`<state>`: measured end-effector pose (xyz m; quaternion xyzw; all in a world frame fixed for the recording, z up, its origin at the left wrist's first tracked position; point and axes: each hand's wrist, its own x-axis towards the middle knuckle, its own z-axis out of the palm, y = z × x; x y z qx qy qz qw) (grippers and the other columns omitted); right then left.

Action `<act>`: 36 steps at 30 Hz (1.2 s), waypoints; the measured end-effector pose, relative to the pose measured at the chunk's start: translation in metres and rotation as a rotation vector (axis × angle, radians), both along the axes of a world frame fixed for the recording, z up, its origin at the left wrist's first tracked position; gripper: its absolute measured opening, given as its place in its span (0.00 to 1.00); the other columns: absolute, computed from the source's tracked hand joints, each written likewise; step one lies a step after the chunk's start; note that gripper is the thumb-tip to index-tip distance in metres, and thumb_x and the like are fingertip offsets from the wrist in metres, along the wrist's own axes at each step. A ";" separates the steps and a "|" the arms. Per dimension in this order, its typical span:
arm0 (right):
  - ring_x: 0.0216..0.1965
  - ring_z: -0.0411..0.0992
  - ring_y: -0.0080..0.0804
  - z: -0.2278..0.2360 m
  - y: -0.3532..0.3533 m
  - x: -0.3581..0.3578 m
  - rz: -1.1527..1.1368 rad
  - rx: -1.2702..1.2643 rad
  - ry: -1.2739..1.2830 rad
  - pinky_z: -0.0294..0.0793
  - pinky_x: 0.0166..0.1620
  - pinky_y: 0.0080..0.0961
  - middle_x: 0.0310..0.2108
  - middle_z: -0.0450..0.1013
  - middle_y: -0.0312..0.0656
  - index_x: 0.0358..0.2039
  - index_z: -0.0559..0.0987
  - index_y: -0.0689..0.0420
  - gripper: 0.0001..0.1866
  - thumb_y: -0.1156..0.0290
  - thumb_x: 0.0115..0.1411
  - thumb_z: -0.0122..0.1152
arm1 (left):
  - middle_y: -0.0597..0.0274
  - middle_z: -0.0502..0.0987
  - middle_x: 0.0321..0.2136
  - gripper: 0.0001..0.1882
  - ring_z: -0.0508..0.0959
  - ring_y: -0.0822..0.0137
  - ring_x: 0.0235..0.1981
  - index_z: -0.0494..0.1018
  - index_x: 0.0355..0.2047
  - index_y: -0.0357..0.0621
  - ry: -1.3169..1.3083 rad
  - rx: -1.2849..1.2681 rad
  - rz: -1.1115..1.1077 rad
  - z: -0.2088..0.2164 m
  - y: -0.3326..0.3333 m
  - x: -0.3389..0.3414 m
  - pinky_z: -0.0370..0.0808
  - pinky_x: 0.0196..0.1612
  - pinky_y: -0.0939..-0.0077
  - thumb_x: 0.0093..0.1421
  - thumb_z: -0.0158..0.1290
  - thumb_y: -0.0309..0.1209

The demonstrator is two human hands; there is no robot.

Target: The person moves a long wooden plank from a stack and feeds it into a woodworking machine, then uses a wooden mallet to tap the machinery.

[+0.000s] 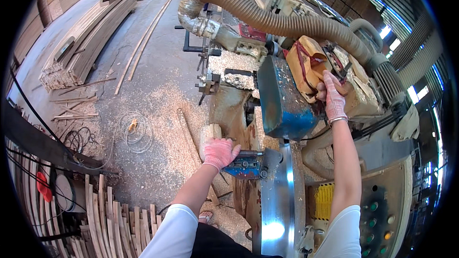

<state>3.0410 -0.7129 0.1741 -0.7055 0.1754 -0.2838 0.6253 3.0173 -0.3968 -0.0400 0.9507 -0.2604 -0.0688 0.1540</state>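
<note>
My left hand (220,153), in a pink-and-white glove, lies over the end of a blue metal fence bracket (245,167) beside a pale wood block (209,131). Its thumb stands apart from the fingers, whose tips are partly hidden. Raised at the right, my gloved right hand (333,98) is closed on the edge of a yellow-tan bag (306,69) with dark red trim. That bag rests on top of a blue machine housing (282,107) dusted with chips. Nearer me runs the machine's shiny metal bed (279,200).
A ribbed dust hose (287,23) arches over the machine. Stacked boards (91,43) lie at the far left, and upright wood strips (119,220) stand nearby. Wood chips and a loose strip (189,138) cover the floor. A control panel (382,210) with buttons is at the lower right.
</note>
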 end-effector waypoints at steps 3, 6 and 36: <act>0.16 0.63 0.13 0.019 0.004 -0.004 -0.046 -0.084 -0.090 0.63 0.19 0.09 0.22 0.73 0.32 0.44 0.79 0.53 0.13 0.63 0.61 0.62 | 0.52 0.81 0.33 0.28 0.79 0.54 0.40 0.79 0.34 0.46 -0.034 -0.042 0.000 -0.002 0.000 0.001 0.71 0.47 0.62 0.63 0.38 0.56; 0.17 0.64 0.13 0.049 0.004 -0.047 -0.143 -0.196 -0.107 0.65 0.21 0.10 0.21 0.72 0.31 0.42 0.80 0.55 0.14 0.60 0.61 0.61 | 0.53 0.81 0.31 0.28 0.79 0.54 0.39 0.78 0.33 0.46 -0.035 -0.077 0.001 0.003 -0.002 -0.003 0.72 0.47 0.62 0.63 0.39 0.55; 0.16 0.70 0.24 -0.017 0.166 -0.628 -0.603 0.118 0.688 0.67 0.18 0.18 0.23 0.75 0.39 0.35 0.78 0.61 0.10 0.69 0.55 0.59 | 0.54 0.80 0.33 0.30 0.80 0.52 0.39 0.78 0.34 0.51 -0.052 0.028 0.071 -0.017 -0.013 -0.005 0.74 0.41 0.57 0.63 0.36 0.61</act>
